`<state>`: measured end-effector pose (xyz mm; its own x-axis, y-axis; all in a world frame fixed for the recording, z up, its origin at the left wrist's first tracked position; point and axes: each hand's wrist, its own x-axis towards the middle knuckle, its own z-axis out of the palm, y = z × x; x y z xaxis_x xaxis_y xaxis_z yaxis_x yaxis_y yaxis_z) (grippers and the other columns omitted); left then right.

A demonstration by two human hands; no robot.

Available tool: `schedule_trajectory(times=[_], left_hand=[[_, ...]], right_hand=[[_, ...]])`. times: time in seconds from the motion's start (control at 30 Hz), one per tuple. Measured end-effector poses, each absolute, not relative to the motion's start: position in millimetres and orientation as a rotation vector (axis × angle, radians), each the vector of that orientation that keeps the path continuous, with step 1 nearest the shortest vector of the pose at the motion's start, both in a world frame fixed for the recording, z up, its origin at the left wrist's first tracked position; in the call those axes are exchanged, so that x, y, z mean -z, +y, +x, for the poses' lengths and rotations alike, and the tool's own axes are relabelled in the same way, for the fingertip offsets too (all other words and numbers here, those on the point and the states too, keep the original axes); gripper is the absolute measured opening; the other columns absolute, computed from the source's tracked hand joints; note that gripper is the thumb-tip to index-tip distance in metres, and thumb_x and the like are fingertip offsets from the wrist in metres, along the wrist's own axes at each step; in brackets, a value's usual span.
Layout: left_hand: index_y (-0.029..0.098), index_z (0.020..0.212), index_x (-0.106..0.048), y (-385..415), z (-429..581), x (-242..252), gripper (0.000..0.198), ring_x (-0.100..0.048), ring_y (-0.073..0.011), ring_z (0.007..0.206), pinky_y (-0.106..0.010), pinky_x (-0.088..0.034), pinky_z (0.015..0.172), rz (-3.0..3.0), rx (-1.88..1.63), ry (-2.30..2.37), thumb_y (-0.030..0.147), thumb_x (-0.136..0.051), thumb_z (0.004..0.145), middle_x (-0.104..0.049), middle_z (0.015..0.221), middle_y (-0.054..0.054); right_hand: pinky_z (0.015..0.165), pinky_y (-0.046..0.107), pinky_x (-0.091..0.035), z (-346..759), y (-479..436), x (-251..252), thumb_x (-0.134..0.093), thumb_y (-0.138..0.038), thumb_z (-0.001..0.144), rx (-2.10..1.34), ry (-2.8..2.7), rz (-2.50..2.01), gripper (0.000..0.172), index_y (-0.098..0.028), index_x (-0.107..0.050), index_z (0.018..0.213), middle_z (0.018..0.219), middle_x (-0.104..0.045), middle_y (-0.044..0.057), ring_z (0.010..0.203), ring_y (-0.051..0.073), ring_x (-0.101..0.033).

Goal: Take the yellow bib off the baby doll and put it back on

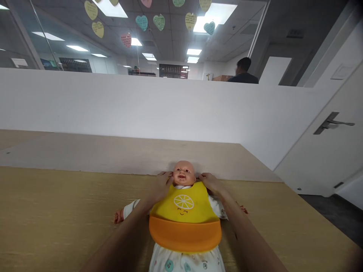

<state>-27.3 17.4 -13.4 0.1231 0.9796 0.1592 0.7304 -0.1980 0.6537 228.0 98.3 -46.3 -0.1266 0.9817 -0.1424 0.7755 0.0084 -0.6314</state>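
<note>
A baby doll [184, 173] lies on its back on a wooden surface [56, 211], with a yellow and orange bib [184, 206] on its chest. The left hand [161, 187] and right hand [210, 183] sit on each side of the doll's neck, maybe pinching the bib's top ends; it is hard to see. If a hand slips, the bib could slide crooked.
</note>
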Motion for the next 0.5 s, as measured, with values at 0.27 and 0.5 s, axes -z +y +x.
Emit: schedule_trajectory(times=[0.27, 0.5], left_hand=[[0.019, 0.125, -0.056, 8, -17, 2, 0.059, -0.064, -0.0305, 0.105, -0.035, -0.046, 0.085, 1.71, -0.818, 1.673, 0.064, -0.041, 0.089, -0.069, 0.115, -0.015], [0.021, 0.119, -0.06, 7, -15, -6, 0.049, -0.065, -0.0272, 0.102, -0.032, -0.047, 0.084, 1.615, -0.877, 1.6, 0.056, -0.054, 0.085, -0.069, 0.116, -0.011]], right_hand=[[0.066, 0.025, -0.049, 217, 88, 50, -0.056, -0.024, 0.068, -1.456, -1.861, -1.365, 0.035, -0.013, -0.072, 0.096, 0.09, -0.073, 0.007, 0.078, 0.019, -0.065], [0.073, 0.031, -0.051, 208, 85, 46, -0.062, -0.024, 0.061, -1.492, -1.655, -1.363, 0.033, -0.013, -0.07, 0.09, 0.09, -0.072, 0.01, 0.083, 0.023, -0.064]])
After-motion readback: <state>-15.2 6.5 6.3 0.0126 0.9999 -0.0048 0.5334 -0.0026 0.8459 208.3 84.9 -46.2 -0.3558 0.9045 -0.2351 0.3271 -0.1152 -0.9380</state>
